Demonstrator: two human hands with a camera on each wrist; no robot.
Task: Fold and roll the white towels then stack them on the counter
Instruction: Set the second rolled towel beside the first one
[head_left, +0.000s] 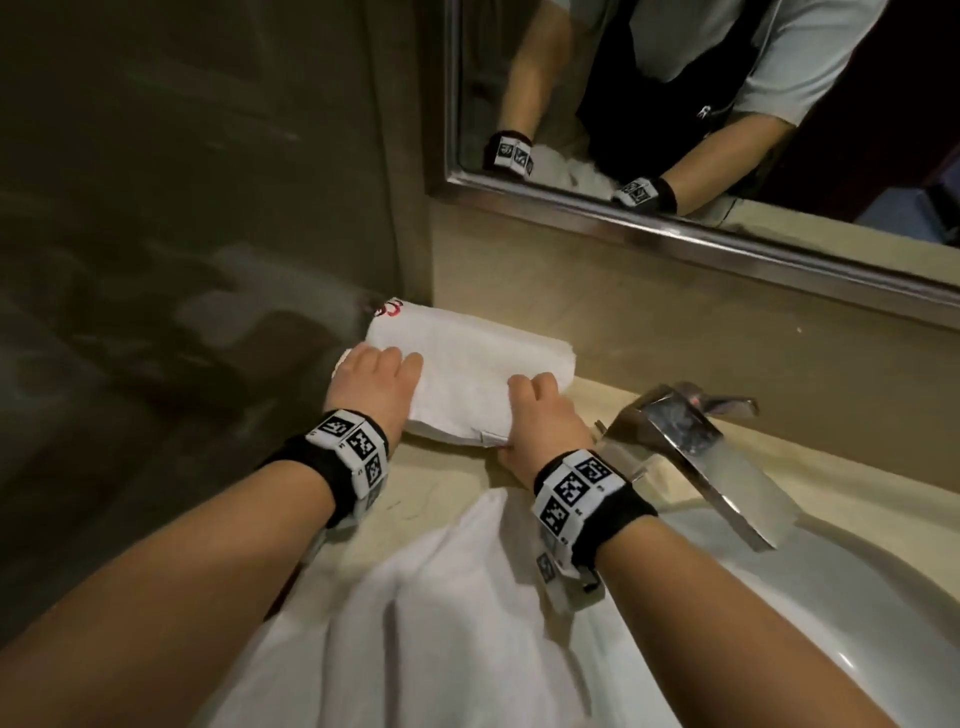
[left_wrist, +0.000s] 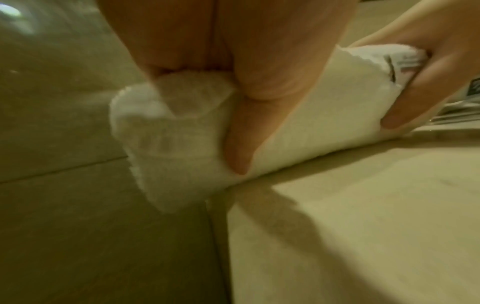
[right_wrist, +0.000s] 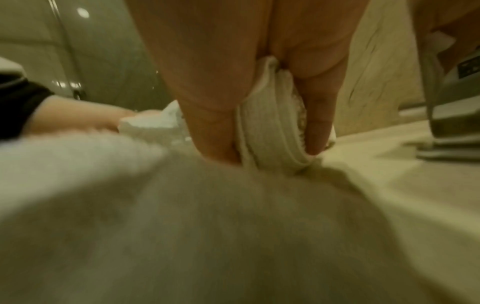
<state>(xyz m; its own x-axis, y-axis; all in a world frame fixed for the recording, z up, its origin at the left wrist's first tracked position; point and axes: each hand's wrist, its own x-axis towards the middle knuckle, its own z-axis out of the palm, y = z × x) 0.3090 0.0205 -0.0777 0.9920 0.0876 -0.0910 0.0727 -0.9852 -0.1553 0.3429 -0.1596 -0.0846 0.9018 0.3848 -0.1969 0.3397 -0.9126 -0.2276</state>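
Both hands clamp the rolled towel (head_left: 467, 364) left of the faucet (head_left: 691, 441): left hand (head_left: 371, 387) and right hand (head_left: 540, 415) curled round it, so keep tension even when setting it down.

The beige counter (head_left: 447, 488) carries a rolled towel (head_left: 467, 364), a loose towel (head_left: 441, 597) and a faucet (head_left: 691, 441).

White towel (head_left: 467, 358) with red mark, beige counter (head_left: 447, 478), black-and-white checkered wristbands (head_left: 348, 457).

Both hands, left hand (head_left: 375, 382) and right hand (head_left: 537, 415), grip the rolled towel (head_left: 467, 358) at the counter's (head_left: 613, 395) back left corner, beside the faucet (head_left: 691, 441).
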